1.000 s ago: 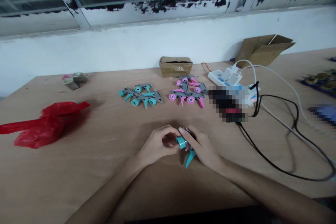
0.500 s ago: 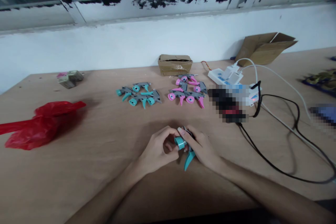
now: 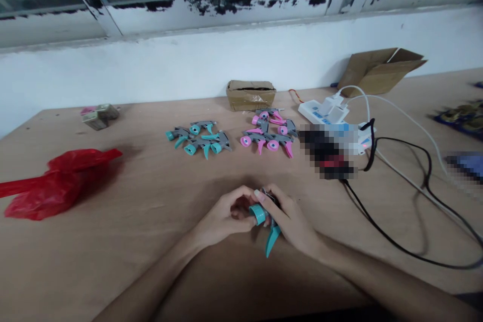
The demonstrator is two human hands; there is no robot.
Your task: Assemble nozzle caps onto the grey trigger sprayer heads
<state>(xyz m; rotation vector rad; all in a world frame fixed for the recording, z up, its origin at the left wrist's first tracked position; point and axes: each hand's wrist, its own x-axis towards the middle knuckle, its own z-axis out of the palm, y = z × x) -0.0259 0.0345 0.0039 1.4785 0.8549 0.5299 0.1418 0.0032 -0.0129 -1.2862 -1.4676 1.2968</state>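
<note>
Wooden table [image 3: 113,241], white wall [image 3: 169,75], teal sprayer [image 3: 259,214]

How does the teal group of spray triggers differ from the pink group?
The teal group has teal triggers and caps; the pink group has pink ones. The teal group lies left of the pink group, which lies nearer the cardboard box. Both have grey bodies.

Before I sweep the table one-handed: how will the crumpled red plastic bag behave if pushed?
Probably floppy: the crumpled red plastic bag lies slumped with a loose tail. Likely light; its thin film looks nearly empty. It may slide, not roll, on the wooden table.
</note>
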